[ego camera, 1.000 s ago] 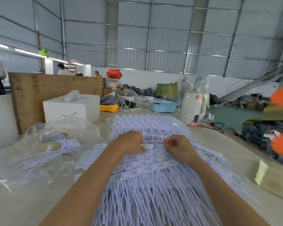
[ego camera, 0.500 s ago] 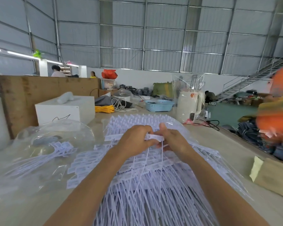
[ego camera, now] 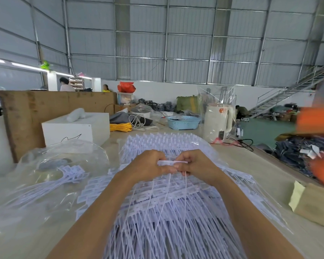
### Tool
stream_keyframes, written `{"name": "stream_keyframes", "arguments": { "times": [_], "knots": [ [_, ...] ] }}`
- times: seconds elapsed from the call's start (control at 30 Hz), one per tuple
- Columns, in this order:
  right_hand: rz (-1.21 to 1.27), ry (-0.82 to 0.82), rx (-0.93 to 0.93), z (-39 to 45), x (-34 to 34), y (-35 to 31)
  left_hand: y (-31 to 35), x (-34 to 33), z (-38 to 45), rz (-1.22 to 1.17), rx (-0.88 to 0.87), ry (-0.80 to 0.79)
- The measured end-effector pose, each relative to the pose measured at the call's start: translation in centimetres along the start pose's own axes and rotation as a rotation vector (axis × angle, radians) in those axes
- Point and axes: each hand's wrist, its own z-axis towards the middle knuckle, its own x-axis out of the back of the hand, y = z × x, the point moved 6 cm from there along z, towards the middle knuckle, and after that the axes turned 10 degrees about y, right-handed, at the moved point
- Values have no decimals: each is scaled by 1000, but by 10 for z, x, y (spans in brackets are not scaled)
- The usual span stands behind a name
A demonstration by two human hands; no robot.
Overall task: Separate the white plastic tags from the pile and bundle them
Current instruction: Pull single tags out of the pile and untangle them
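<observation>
Both hands, left hand [ego camera: 148,165] and right hand [ego camera: 196,165], pinching one small strip of white tags [ego camera: 171,162] between curled fingertips, just above the big pile [ego camera: 166,212]. Probably light, thin, bendy, easy to tangle. Best held by the flat heads, not the long tails hanging below the fingers.

I see a long beige table [ego camera: 238,161] running up the frame, with the pile of white plastic tags [ego camera: 163,206] spread over its lower middle. At left lie a clear plastic bag [ego camera: 45,180] and a white box [ego camera: 71,128]. Toward the upper middle sit yellow cord [ego camera: 120,126], a blue basket [ego camera: 182,122] and a white kettle [ego camera: 216,121]; brown paper [ego camera: 316,204] lies at the right edge.
</observation>
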Motion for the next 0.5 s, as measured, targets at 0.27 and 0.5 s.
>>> {"name": "stream_keyframes", "arguments": {
  "times": [0.27, 0.5],
  "knots": [
    [-168, 132, 211, 7, 5, -6, 6, -2, -1, -365, 141, 103],
    [-502, 494, 392, 1, 51, -14, 4, 1, -3, -499, 224, 49]
  ]
}}
